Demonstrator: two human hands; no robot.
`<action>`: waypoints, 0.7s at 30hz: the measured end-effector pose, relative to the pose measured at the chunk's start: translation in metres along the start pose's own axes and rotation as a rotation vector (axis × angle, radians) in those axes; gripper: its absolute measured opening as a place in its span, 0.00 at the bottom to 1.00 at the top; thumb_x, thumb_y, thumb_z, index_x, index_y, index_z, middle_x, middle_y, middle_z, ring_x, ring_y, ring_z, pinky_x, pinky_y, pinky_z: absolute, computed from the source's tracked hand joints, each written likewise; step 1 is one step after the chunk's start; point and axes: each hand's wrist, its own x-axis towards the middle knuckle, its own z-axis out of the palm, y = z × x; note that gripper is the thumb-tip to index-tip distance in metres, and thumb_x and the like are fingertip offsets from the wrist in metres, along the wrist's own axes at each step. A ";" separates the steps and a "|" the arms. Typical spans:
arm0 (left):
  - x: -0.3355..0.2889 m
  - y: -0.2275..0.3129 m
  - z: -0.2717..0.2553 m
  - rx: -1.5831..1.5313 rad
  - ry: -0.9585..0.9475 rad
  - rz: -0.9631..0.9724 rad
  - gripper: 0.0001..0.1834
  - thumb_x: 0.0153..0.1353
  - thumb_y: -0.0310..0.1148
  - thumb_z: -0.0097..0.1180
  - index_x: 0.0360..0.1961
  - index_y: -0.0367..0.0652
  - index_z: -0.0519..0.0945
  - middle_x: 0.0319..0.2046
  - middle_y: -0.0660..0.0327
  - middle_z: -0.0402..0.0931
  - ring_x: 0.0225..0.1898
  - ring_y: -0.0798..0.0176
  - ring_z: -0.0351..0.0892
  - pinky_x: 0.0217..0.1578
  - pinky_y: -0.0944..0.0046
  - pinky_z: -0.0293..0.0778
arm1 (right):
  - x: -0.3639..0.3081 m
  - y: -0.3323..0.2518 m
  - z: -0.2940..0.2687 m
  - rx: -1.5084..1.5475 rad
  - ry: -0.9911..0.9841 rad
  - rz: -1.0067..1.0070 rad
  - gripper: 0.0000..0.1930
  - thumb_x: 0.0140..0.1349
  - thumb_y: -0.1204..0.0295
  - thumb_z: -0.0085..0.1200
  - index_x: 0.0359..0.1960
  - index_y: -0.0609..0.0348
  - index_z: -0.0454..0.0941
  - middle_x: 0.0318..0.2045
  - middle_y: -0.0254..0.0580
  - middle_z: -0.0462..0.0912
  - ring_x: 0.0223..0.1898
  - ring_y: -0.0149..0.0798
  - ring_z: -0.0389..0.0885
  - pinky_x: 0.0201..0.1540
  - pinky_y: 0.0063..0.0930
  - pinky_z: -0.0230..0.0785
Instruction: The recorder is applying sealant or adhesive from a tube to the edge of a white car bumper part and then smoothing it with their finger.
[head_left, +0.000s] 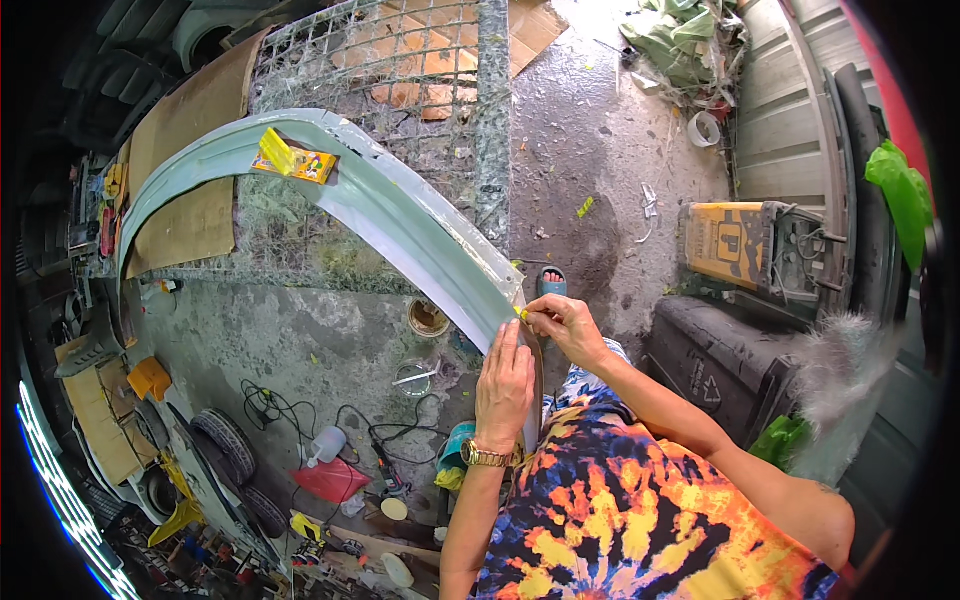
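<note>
1. Left hand (505,395): straight fingers lie flat on green panel (400,218).
2. Right hand (566,328): fingertips pinch yellow scrap (520,313) at panel's edge.
3. Panel arcs toward ten o'clock.
4. Floor (605,150) leaves moving room toward one o'clock.

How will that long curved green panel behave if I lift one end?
The panel looks like a thin shell, so it's probably light for its size. Being long and bowed, it may flex or twist. The yellow packet lying on it could slide off if the panel tilts.
</note>
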 end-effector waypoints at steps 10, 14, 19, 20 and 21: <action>-0.004 -0.003 0.007 0.057 0.016 0.044 0.06 0.62 0.24 0.53 0.39 0.34 0.74 0.65 0.43 0.63 0.66 0.43 0.64 0.63 0.50 0.66 | -0.016 -0.010 0.005 -0.369 0.013 -0.285 0.17 0.57 0.88 0.48 0.48 0.63 0.79 0.38 0.46 0.79 0.38 0.44 0.80 0.42 0.32 0.73; -0.004 -0.001 0.010 0.099 0.009 0.052 0.07 0.61 0.24 0.53 0.39 0.34 0.73 0.65 0.41 0.62 0.67 0.43 0.63 0.64 0.49 0.64 | -0.024 -0.004 0.008 -0.457 0.046 -0.325 0.22 0.52 0.90 0.46 0.49 0.63 0.78 0.44 0.47 0.77 0.48 0.49 0.76 0.51 0.36 0.70; -0.004 0.001 0.012 0.151 -0.017 0.054 0.08 0.59 0.23 0.52 0.40 0.34 0.73 0.66 0.41 0.61 0.68 0.42 0.61 0.66 0.47 0.61 | -0.027 -0.016 0.008 -0.649 0.032 -0.322 0.22 0.51 0.88 0.48 0.49 0.60 0.78 0.45 0.44 0.75 0.50 0.47 0.73 0.54 0.38 0.65; -0.004 0.001 0.013 0.152 -0.017 0.056 0.08 0.59 0.23 0.52 0.40 0.34 0.73 0.66 0.41 0.61 0.68 0.42 0.61 0.66 0.47 0.61 | -0.027 -0.018 0.008 -0.648 0.034 -0.323 0.22 0.51 0.88 0.48 0.49 0.60 0.78 0.45 0.44 0.75 0.50 0.47 0.73 0.54 0.38 0.65; -0.004 0.001 0.013 0.158 -0.015 0.054 0.09 0.58 0.23 0.52 0.40 0.34 0.73 0.66 0.40 0.61 0.68 0.42 0.61 0.66 0.47 0.61 | -0.025 -0.021 0.008 -0.720 0.013 -0.351 0.21 0.52 0.86 0.49 0.49 0.59 0.78 0.45 0.43 0.75 0.50 0.46 0.73 0.54 0.38 0.65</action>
